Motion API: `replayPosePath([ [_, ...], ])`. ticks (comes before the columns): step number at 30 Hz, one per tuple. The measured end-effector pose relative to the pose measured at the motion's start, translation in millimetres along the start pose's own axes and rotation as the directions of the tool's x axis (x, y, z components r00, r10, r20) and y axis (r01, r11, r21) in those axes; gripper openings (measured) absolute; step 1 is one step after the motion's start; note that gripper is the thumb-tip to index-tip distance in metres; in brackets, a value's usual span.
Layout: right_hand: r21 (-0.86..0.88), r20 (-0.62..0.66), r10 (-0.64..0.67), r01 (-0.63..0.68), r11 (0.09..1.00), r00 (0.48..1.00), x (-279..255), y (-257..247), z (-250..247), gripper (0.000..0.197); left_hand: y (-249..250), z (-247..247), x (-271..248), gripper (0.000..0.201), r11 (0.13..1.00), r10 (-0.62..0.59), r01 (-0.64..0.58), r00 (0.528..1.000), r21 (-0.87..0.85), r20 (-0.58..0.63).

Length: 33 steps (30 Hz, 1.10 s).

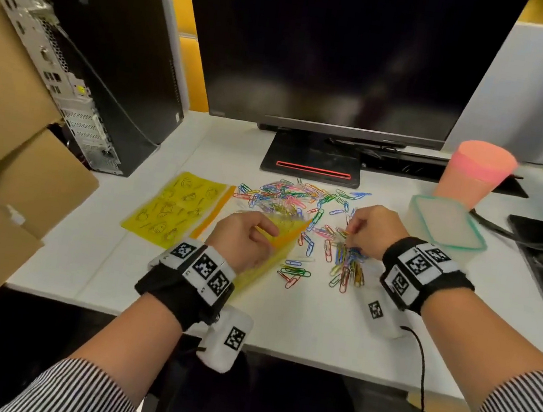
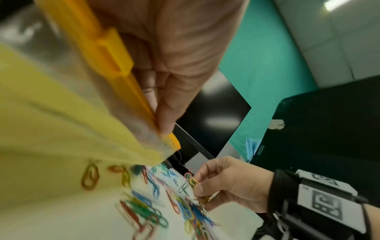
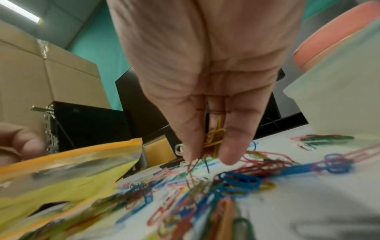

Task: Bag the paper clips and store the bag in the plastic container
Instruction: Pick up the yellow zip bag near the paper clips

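Note:
Coloured paper clips [image 1: 299, 197] lie scattered over the white desk [image 1: 300, 320]. My left hand [image 1: 247, 237] grips a yellow zip bag [image 1: 279, 241] by its orange zip strip [image 2: 115, 68] and holds it tilted above the desk. Its mouth [image 3: 68, 155] gapes toward the clips. My right hand [image 1: 369, 229] pinches a small bunch of clips [image 3: 213, 139] just above a pile [image 1: 348, 268]. The plastic container [image 1: 447, 225], translucent with a green-rimmed lid, stands right of that hand.
A second yellow printed bag [image 1: 176, 209] lies flat at left. A monitor on its stand [image 1: 313, 163] fills the back, with a pink cup [image 1: 475, 170] at back right. A computer tower [image 1: 86, 57] and cardboard boxes [image 1: 1, 149] crowd the left side.

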State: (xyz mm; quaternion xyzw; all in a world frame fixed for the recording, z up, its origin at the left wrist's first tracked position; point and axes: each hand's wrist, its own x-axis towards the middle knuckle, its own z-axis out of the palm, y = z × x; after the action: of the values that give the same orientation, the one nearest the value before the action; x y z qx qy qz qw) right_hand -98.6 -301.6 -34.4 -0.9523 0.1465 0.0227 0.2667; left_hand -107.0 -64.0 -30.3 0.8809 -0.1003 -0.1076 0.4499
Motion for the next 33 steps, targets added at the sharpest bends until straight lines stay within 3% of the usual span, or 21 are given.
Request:
replayPosePath([
  [5, -0.044, -0.002, 0.007, -0.007, 0.999, 1.0, -2, 10, 3, 0.014, 10, 18, -2, 0.025, 0.995, 0.04, -0.031, 0.994, 0.1, -0.097],
  [9, -0.101, 0.0, -0.016, 0.016, 0.995, 1.0, -11, 5, -2, 0.028, 24, 18, 6, 0.024, 0.989, 0.096, -0.076, 0.983, 0.131, -0.156],
  [11, -0.043, -0.074, -0.05, 0.047, 0.998, 0.996, -21, -7, -5, 0.034, 30, 20, 9, 0.023, 0.985, 0.122, -0.095, 0.974, 0.143, -0.191],
  [12, 0.065, -0.073, -0.039, 0.044, 0.997, 0.997, -26, -16, -6, 0.042, 32, 23, 10, 0.023, 0.982, 0.143, -0.114, 0.968, 0.148, -0.205],
  [14, 0.397, 0.074, 0.027, -0.054, 0.916, 0.997, -37, -35, -8, 0.053, 38, 31, 9, 0.022, 0.978, 0.179, -0.15, 0.96, 0.143, -0.216],
  [17, 0.682, 0.285, 0.035, -0.229, 0.695, 0.958, -46, -48, -10, 0.034, 43, 41, 9, 0.017, 0.987, 0.159, -0.155, 0.967, 0.037, -0.198],
  [21, 0.792, 0.272, 0.005, -0.227, 0.567, 0.962, -47, -42, -4, 0.003, 45, 42, 9, 0.01, 0.967, 0.063, -0.09, 0.991, -0.239, -0.12],
  [26, 0.85, 0.248, -0.046, -0.194, 0.49, 0.968, -48, -37, 3, 0.01, 43, 35, 10, 0.016, 0.926, 0.045, -0.075, 0.995, -0.371, -0.088],
  [33, 0.905, 0.266, -0.061, -0.227, 0.359, 0.962, -47, -30, -4, 0.003, 47, 29, 12, 0.023, 0.887, 0.055, -0.054, 0.998, -0.459, -0.011],
])
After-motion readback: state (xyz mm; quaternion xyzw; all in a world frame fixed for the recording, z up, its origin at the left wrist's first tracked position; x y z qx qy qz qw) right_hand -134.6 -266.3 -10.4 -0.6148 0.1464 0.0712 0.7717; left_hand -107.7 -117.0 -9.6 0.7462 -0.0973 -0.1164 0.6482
